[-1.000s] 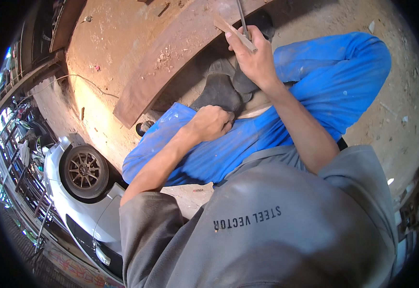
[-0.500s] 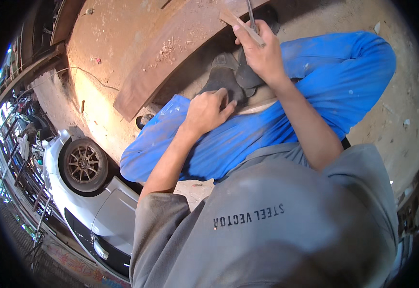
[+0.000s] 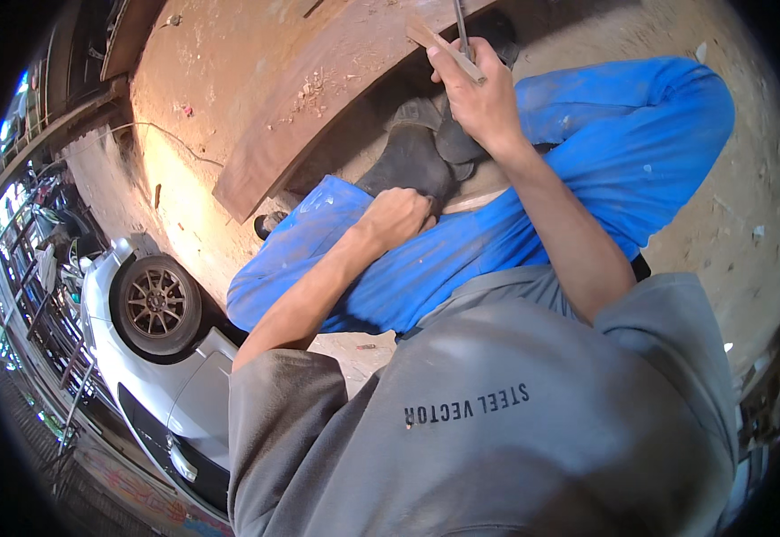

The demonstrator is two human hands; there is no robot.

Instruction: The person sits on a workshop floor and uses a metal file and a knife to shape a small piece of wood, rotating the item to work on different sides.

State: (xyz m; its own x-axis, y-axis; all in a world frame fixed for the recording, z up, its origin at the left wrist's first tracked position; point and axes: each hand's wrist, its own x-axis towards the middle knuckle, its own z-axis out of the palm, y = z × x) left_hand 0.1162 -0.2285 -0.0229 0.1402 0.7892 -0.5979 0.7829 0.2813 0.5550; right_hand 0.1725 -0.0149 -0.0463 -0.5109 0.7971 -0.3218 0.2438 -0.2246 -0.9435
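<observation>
I sit cross-legged in blue trousers (image 3: 623, 152). My right hand (image 3: 484, 98) is closed around a thin, pale strip of wood (image 3: 428, 38) and a narrow metal tool (image 3: 460, 18) standing up behind it, above my feet. My left hand (image 3: 396, 215) rests with curled fingers against my dark footwear (image 3: 408, 152), by the left trouser leg; whether it grips anything is hidden. Just beyond my feet lies a long wooden board (image 3: 256, 174) on edge or raised, with pale shavings (image 3: 309, 97) scattered on it.
A silver car (image 3: 157, 376) with a bronze-spoked wheel (image 3: 156, 304) is at the left. A thin cable (image 3: 175, 141) crosses the dusty floor (image 3: 712, 233). Dark planks (image 3: 122, 40) and metal framework (image 3: 32, 295) fill the far left edge.
My left hand shifted up with fingers lifting half a second ago, and is now lower and curled again. My right hand moved slightly right and up, still holding the wood and tool.
</observation>
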